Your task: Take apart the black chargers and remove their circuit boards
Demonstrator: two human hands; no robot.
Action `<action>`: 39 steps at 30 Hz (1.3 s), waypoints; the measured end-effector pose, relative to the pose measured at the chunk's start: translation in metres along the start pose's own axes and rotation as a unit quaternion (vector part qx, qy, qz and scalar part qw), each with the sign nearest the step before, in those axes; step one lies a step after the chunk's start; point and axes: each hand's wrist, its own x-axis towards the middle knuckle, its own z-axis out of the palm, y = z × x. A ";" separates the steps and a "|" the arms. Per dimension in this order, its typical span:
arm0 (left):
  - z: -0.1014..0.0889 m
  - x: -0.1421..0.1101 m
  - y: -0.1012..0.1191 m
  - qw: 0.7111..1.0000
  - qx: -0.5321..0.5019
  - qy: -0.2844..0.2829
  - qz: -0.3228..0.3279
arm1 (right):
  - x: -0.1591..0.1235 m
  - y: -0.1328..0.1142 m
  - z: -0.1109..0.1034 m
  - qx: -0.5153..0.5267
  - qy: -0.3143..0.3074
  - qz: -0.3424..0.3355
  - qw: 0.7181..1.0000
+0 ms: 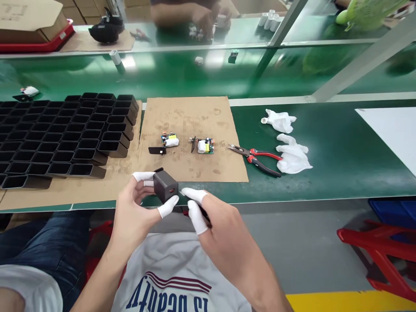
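Note:
My left hand [139, 197], with white finger cots, grips a black charger housing [165, 185] between thumb and fingers just over the table's front edge. The end of the housing facing right has a small port with a reddish inside. Close to that end is my right hand [217, 221], also in finger cots, closed on a thin-tipped dark tool whose kind I cannot make out. Beyond the hands, two small circuit boards [170, 139] [206, 146] with attached black end pieces lie on a cardboard sheet [211, 117].
Rows of open black housings [87, 157] stand at left. Red-and-black long-nose pliers [256, 160] and two white gloves [279, 121] [292, 156] lie to the right. Behind runs a green conveyor belt [156, 73]. A red stool [377, 247] stands lower right; someone sits at left.

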 end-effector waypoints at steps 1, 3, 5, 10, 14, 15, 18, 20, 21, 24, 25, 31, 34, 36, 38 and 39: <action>-0.002 0.003 0.002 0.999 -0.027 -0.017 -0.022 | -0.002 -0.001 -0.007 0.006 0.008 -0.001 1.000; -0.005 0.007 0.006 0.996 -0.059 -0.034 -0.058 | -0.004 -0.001 -0.016 0.003 0.028 -0.005 1.000; -0.006 0.008 0.009 0.993 -0.076 -0.043 -0.084 | -0.005 0.002 -0.019 -0.009 0.044 -0.014 0.999; -0.003 0.007 0.013 0.987 -0.089 -0.079 -0.111 | -0.004 0.005 -0.015 0.007 0.062 -0.028 0.998; -0.002 0.005 0.012 0.988 -0.080 -0.083 -0.107 | -0.001 0.000 -0.015 0.005 0.042 -0.011 0.999; -0.002 0.004 0.011 0.989 -0.072 -0.077 -0.101 | 0.000 -0.002 -0.015 0.001 0.034 -0.007 0.999; -0.002 0.002 0.012 0.994 -0.042 -0.063 -0.078 | 0.001 -0.004 -0.015 -0.011 0.021 0.004 1.000; -0.001 -0.001 0.014 0.996 -0.022 -0.062 -0.066 | 0.002 -0.004 -0.014 -0.017 0.020 0.009 1.000; -0.001 -0.002 0.015 0.996 -0.011 -0.059 -0.061 | 0.002 -0.003 -0.014 -0.021 0.022 0.009 1.000; 0.002 -0.006 0.018 0.999 0.023 -0.032 -0.036 | 0.001 -0.002 -0.010 -0.041 0.027 0.002 0.999; 0.003 -0.008 0.018 0.999 0.036 -0.022 -0.025 | 0.001 -0.001 -0.009 -0.048 0.027 0.001 0.998; 0.012 -0.012 0.009 0.985 0.148 0.070 0.057 | 0.008 0.001 0.004 -0.107 0.012 0.033 0.994; 0.014 -0.011 0.003 0.972 0.185 0.104 0.098 | 0.014 0.002 0.009 -0.102 -0.019 0.039 0.994; 0.014 -0.010 -0.001 0.967 0.200 0.110 0.117 | 0.016 0.002 0.009 -0.088 -0.035 0.041 0.995; 0.012 -0.009 -0.003 0.964 0.206 0.104 0.129 | 0.018 0.003 0.008 -0.069 -0.046 0.047 0.995; 0.011 -0.009 -0.004 0.964 0.207 0.100 0.135 | 0.019 0.003 0.008 -0.061 -0.048 0.051 0.996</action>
